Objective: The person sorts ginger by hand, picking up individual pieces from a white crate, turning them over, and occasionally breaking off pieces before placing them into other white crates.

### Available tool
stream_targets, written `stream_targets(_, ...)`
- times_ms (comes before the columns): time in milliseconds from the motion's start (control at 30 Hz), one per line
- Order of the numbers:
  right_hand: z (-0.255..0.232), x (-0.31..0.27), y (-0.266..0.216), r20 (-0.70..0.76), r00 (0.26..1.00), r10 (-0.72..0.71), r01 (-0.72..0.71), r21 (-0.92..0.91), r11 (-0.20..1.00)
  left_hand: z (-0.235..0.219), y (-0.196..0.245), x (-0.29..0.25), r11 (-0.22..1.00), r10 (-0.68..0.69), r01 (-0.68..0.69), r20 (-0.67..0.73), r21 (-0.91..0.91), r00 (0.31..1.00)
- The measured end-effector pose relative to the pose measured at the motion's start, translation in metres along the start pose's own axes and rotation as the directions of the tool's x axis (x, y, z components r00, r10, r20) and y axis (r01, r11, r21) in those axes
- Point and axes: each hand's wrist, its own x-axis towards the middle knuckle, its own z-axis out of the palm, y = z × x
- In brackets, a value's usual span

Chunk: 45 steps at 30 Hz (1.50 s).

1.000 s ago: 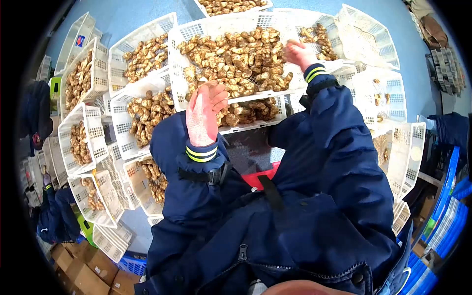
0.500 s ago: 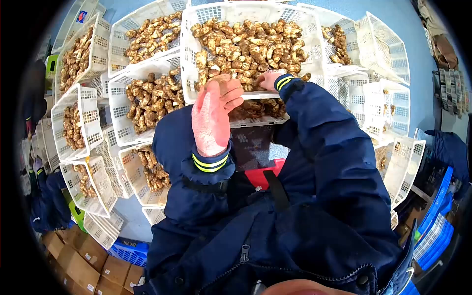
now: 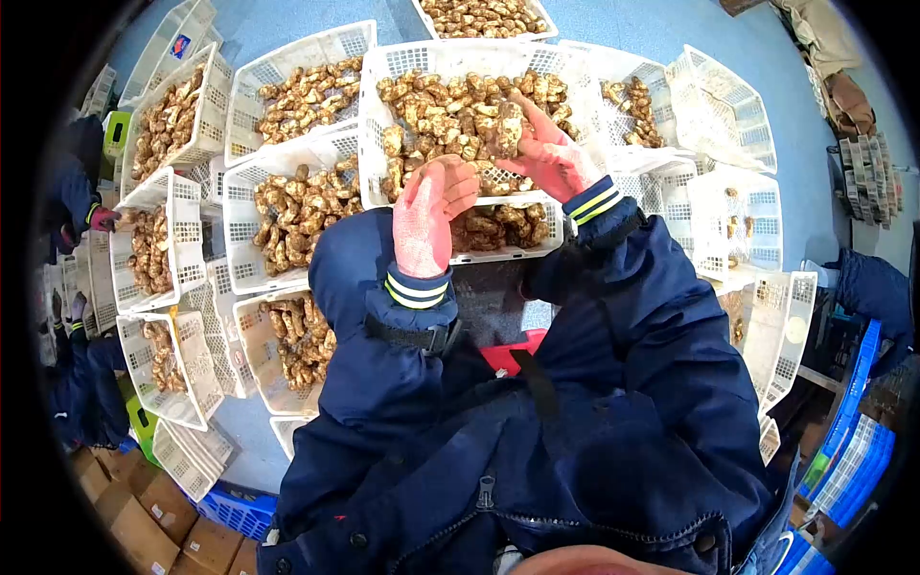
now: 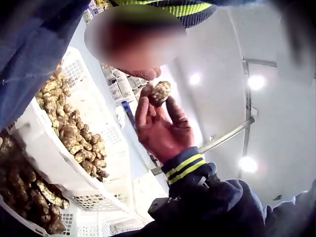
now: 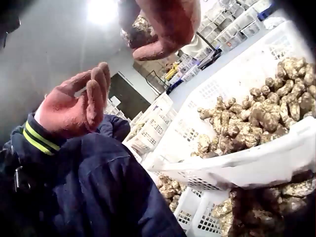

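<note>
Pinched between the thumb and fingers of my gloved right hand is a brown, knobbly mushroom-like piece, held over the near side of the large white crate. The left wrist view shows the same piece upright at the fingertips of the right hand. To the left, my left hand is raised at the crate's front edge, its fingers loosely bent and holding nothing. In the right wrist view the left hand is empty, and the right hand grips the piece.
White crates with similar pieces stand on the left and beyond the large one. Another filled crate lies beneath its front edge. Nearly bare crates are on the right. Other people work at the far left.
My right hand has come up from the pieces at the large crate's near side and now holds one. The left hand stays raised and empty. The head view has shifted.
</note>
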Motion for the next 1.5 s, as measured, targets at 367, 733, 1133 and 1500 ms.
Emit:
stream_targets(367,0.001,-0.003,-0.017,-0.280,0.956,-0.082,-0.055,-0.451,0.891,-0.006,0.000,0.002,0.999,-0.037,0.038,0.028,-0.039,0.999)
stream_targets(733,-0.208,-0.008,-0.107,-0.828,0.404,-0.388,0.100,-0.382,0.919,0.001,0.002,-0.001,0.998,-0.063,0.062,0.031,0.010,0.998)
stream_targets(1133,-0.157,0.146,0.001,-0.479,0.876,0.059,-0.400,-0.789,-0.467,0.018,0.019,-0.008,0.990,-0.138,0.138,-0.014,0.038,0.990)
stream_targets(1500,-0.141,0.132,0.003,-0.519,0.854,0.028,-0.518,-0.855,-0.023,0.018,0.019,-0.008,0.982,-0.162,0.161,0.008,0.095,0.987)
